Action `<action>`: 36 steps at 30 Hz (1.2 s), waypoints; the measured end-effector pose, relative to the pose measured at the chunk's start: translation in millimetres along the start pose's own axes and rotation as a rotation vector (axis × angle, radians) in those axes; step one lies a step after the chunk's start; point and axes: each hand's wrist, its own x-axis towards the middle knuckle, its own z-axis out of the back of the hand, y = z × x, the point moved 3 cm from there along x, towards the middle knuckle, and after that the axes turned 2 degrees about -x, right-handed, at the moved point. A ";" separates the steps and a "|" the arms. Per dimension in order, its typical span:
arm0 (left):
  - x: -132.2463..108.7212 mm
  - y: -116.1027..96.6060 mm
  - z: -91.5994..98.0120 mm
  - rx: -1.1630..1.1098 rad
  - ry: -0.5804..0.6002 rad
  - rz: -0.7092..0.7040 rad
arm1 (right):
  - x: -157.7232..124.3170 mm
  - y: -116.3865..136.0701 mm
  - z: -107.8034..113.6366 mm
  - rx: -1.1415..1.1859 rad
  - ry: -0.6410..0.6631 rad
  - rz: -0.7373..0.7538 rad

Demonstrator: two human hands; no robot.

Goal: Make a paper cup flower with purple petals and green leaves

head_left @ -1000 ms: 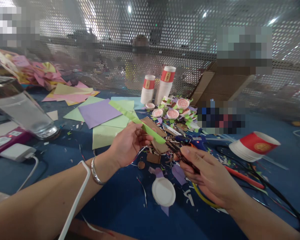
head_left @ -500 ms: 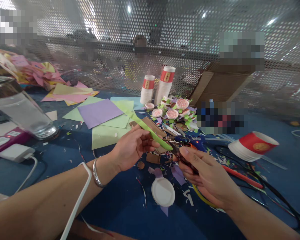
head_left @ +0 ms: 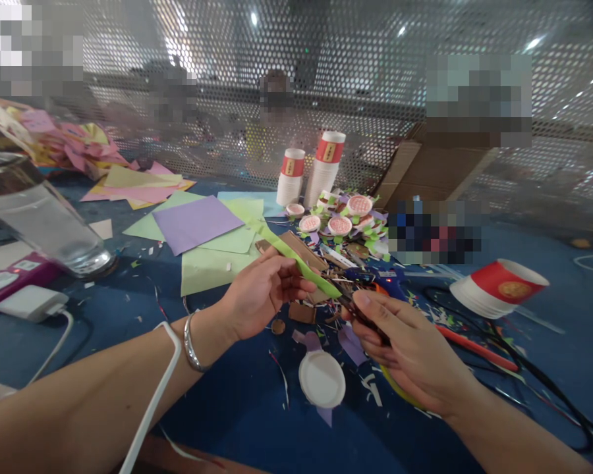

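My left hand (head_left: 267, 289) is closed on a bright green paper strip (head_left: 304, 266), pinched between thumb and fingers. The strip slants down to the right. At its lower end my right hand (head_left: 400, 336) grips dark scissors (head_left: 358, 309), whose blades meet the paper; the handles are mostly hidden by the fingers. Below both hands a white round paper lid (head_left: 322, 378) lies on the blue table with purple paper pieces around its edge. A small brown disc (head_left: 278, 326) and a piece of cardboard (head_left: 302, 313) lie between the hands.
Decorated round lids (head_left: 340, 226) pile up behind the hands, near a tall paper cup stack (head_left: 326, 164). Coloured sheets (head_left: 197, 224) and a glass of water (head_left: 54, 217) are at left. A tipped cup stack (head_left: 499, 289) and black cables (head_left: 543, 382) lie at right.
Hardly anything differs; both hands keep their hold, with the scissors at the strip's lower end. The view has shifted very slightly.
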 end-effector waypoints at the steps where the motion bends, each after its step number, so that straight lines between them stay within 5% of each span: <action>1: -0.2 0.1 0.2 -0.002 0.001 0.002 | 0.1 0.2 0.3 -0.001 -0.001 0.000; 12: -7.5 3.1 -9.5 0.106 0.172 -0.030 | 1.6 0.5 0.6 -0.054 0.008 0.019; 36: -8.7 8.5 -5.7 0.225 0.129 -0.080 | 0.6 0.6 0.1 -0.105 -0.023 0.034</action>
